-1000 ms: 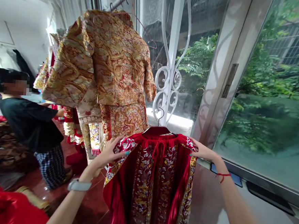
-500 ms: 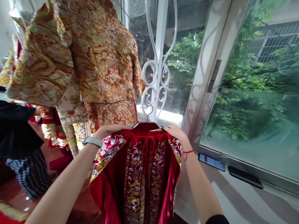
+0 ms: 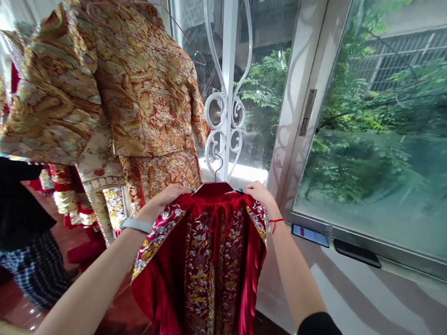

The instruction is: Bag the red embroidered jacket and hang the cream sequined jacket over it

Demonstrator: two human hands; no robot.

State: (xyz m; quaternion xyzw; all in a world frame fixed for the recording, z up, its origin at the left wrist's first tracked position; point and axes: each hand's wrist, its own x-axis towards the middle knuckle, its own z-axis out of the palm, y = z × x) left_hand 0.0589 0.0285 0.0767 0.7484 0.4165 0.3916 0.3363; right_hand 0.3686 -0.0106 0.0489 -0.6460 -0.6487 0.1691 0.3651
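Near centre, a red embroidered garment hangs with a hanger inside its gathered top. The left hand and right hand, partly curled, grip its opposite upper corners. Gold brocade clothing hangs far left; a phone lies right, below a window.

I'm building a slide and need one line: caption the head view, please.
Left hand and right hand grip a red garment at its top, before a gold jacket and window.
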